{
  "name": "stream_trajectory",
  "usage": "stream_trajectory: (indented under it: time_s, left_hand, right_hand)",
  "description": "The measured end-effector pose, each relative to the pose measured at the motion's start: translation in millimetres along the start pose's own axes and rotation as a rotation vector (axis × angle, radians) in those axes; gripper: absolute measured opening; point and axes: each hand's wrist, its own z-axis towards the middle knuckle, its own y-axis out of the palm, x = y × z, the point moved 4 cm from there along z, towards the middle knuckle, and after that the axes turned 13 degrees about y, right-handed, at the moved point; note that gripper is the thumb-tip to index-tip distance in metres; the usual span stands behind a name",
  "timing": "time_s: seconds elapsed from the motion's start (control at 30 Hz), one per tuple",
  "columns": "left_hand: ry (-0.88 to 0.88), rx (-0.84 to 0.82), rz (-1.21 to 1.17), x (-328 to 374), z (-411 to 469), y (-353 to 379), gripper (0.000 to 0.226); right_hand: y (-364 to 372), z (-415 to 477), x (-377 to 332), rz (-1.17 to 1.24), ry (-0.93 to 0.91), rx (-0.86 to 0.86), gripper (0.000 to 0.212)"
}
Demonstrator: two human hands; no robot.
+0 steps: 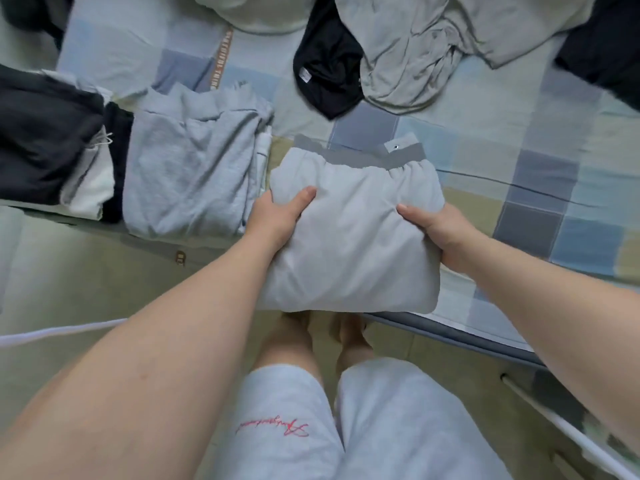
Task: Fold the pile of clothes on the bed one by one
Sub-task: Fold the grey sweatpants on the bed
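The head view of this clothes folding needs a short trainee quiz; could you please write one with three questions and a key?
1. True or false: the left hand and the right hand both hold the folded grey garment.
2. The folded stack lies on which side of that garment? A. the person's left B. the person's right C. beneath it
3. Fill in: the crumpled garment beside the unfolded grey top is coloured ____.
Key: 1 true; 2 A; 3 black.

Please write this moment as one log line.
item: folded grey garment | left hand: grips its left side | right hand: grips its right side | folded stack: at left on bed
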Motion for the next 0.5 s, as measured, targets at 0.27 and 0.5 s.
stream_trajectory:
  time_s: [0.27, 0.5]
  left_hand:
    - [0.073, 0.160, -0.039, 49, -38, -131, 0.066]
    - [0.094, 0.276, 0.047, 33, 27, -254, 0.074]
  right_hand:
    - [98, -75, -57, -0.052, -0.096, -0.064, 0.064]
    - [240, -49, -103, -0.040, -0.144, -0.087, 0.039]
